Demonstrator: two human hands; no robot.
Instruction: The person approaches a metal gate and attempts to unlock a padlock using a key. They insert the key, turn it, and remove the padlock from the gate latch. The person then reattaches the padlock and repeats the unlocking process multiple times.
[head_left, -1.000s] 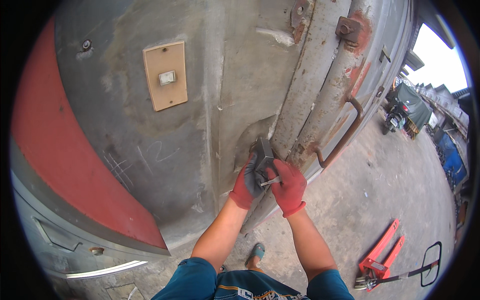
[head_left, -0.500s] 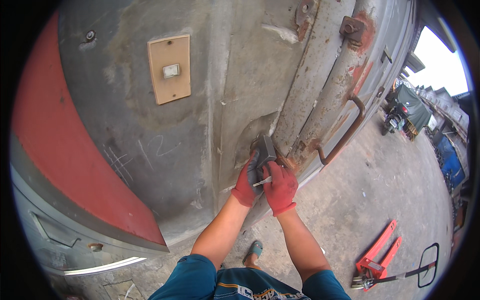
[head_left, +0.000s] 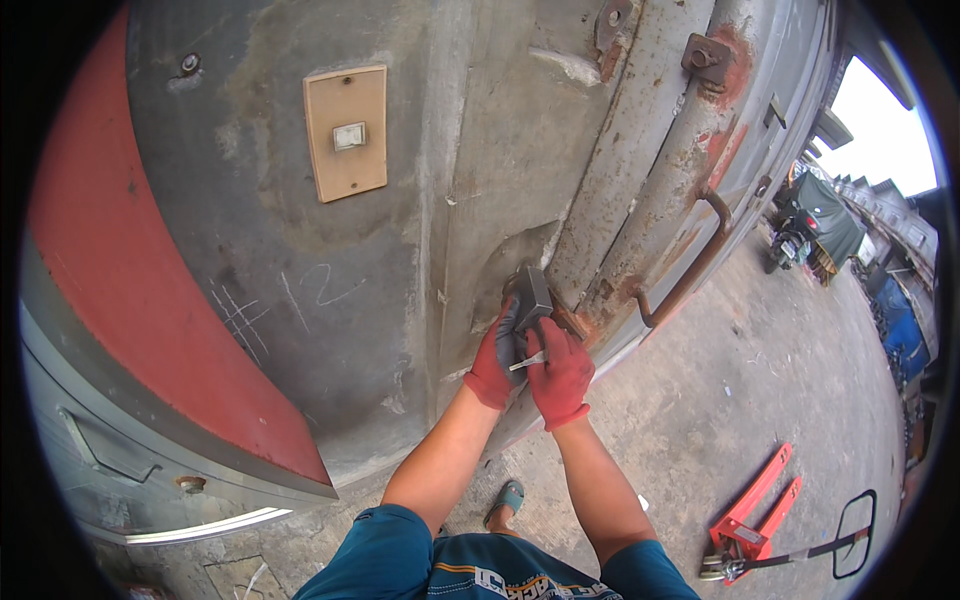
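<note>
Both hands wear red gloves with grey palms and are close together at the lower edge of a recess [head_left: 497,268] in the grey wall, beside a rusty door post. My left hand [head_left: 492,362] is wrapped around a dark grey rectangular metal block [head_left: 535,290], which slants up against the wall. My right hand [head_left: 562,380] touches the block's lower end with its fingertips. From its closed fingers a slim silvery piece [head_left: 524,364] sticks out to the left, shaped somewhat like a key. What lies between the two hands is hidden.
Above left is a beige switch plate [head_left: 340,170]. A rusty bar handle [head_left: 700,265] juts out from the door on the right. On the concrete floor lies a red pallet jack [head_left: 745,525]; farther off stands a covered motorcycle [head_left: 790,243]. A red band [head_left: 150,280] curves along the left.
The view has shifted slightly, so the switch plate sits a little higher and farther right. My hands keep nearly the same pose on the block and the silvery piece.
</note>
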